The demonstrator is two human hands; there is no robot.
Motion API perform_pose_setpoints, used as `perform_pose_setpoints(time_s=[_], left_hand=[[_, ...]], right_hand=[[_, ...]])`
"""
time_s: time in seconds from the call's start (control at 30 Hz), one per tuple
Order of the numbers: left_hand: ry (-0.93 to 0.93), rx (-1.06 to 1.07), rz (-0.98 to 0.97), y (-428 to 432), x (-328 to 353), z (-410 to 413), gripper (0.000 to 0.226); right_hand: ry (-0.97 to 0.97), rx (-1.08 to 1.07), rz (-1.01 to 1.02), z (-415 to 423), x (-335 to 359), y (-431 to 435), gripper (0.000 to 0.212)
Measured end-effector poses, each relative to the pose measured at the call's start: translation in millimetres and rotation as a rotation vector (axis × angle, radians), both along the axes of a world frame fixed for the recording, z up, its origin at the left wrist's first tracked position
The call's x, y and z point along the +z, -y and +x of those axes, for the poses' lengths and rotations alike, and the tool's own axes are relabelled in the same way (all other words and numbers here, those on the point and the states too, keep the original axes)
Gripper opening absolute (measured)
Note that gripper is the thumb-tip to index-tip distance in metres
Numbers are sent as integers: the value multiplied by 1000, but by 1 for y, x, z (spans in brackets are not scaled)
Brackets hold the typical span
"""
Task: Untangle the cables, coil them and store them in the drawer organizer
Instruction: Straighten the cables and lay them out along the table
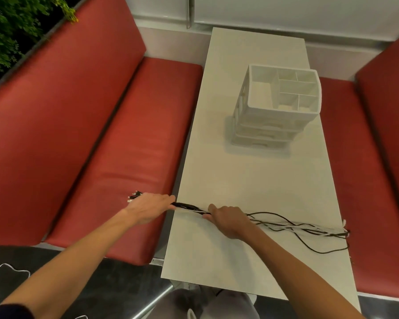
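Note:
A bundle of black and white cables stretches across the near part of the white table. My left hand grips the bundle just past the table's left edge, with the plug ends sticking out beyond it over the red bench. My right hand grips the same bundle a little to the right, above the table. Right of that hand the cables fan out in loose loops toward the table's right edge. The white drawer organizer stands farther back, with open top compartments and its drawers shut.
Red padded benches flank the narrow table on both sides. A white cable lies on the dark floor at the lower left. Green plants fill the top left corner. A white wall runs behind the table.

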State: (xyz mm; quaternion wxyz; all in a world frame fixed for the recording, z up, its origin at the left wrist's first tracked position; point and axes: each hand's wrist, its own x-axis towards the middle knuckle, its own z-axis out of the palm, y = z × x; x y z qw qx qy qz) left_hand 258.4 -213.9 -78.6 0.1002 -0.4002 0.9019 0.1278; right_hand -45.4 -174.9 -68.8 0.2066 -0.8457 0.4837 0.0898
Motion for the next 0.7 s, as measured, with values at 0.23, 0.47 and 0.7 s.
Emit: perform_pose_setpoints(time_s=[0.23,0.47,0.7], left_hand=[[206,-35,-156,-1,-38,-1,50],[-176,125,-129,-15,-10,-39,65],[-241,-21,62,-16,-10,-85,31]], right_hand=[[-147,25,-174,2,-23,-10,49],[-164,-19,-256,-12,-28,-11,37],[-71,-52,-332,-19,-6,-6,48]])
